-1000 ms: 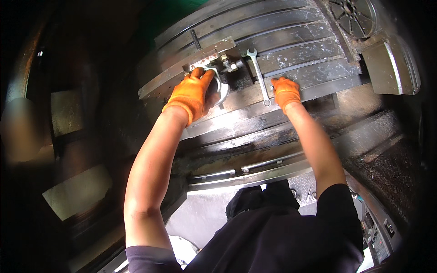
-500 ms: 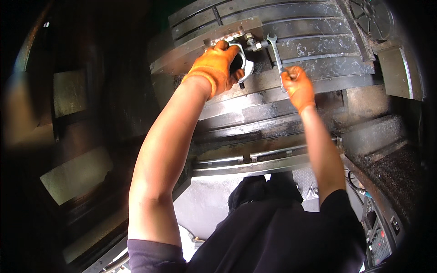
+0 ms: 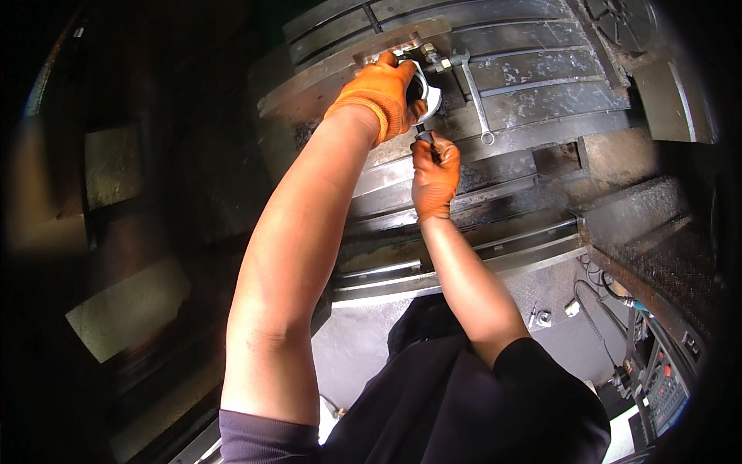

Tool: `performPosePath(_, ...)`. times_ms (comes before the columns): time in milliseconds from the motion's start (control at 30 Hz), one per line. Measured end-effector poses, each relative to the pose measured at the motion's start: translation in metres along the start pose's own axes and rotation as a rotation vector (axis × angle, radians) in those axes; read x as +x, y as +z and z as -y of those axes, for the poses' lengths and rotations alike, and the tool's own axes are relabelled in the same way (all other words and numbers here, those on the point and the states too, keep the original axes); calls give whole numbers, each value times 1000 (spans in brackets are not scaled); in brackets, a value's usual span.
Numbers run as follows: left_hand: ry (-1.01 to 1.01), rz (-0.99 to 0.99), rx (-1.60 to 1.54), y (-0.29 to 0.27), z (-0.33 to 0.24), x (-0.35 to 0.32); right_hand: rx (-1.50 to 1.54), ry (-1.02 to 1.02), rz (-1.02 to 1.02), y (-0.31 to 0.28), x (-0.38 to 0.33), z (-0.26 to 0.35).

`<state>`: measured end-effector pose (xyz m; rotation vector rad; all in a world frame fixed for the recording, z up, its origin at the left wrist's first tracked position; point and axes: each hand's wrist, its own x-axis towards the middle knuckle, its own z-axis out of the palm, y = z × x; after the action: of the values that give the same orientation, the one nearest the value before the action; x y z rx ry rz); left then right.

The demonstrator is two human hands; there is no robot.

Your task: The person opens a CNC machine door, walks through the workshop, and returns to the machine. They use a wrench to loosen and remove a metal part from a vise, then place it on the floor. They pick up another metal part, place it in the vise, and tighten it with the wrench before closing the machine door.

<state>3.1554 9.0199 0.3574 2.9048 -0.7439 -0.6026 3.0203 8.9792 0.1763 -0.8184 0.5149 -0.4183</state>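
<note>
My left hand [image 3: 380,97], in an orange glove, is closed on a silvery, curved metal part [image 3: 433,99] beside a steel block. Its fingers lie over the top and the thumb is at the lower side. Just below that part my right hand [image 3: 436,174], also gloved in orange, is closed around a short, dark cylindrical piece [image 3: 424,136]. A black stem runs from this piece up toward the metal part; whether they are joined I cannot make out. To the right an open-end wrench [image 3: 474,97] lies on the table, touched by neither hand.
The slotted machine table [image 3: 533,73] stretches behind and to the right. A long steel block [image 3: 301,87] stands at the left, with a bolt and nuts [image 3: 434,59] near its right end. A ledge [image 3: 525,261] crosses in front of me. A control panel [image 3: 666,390] is at lower right.
My right hand has moved left and nearer, from beside the wrench to the black stem below the metal part. My left hand still holds the part. The wrench stays on the table.
</note>
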Motion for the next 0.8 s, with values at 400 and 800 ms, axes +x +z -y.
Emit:
performPosePath(400, 16, -3, 8, 1, 2, 1, -230, -125, -56, 7, -6, -7)
performPosePath(800, 54, -36, -10, 7, 6, 3, -622, -434, -56, 6, -4, 9)
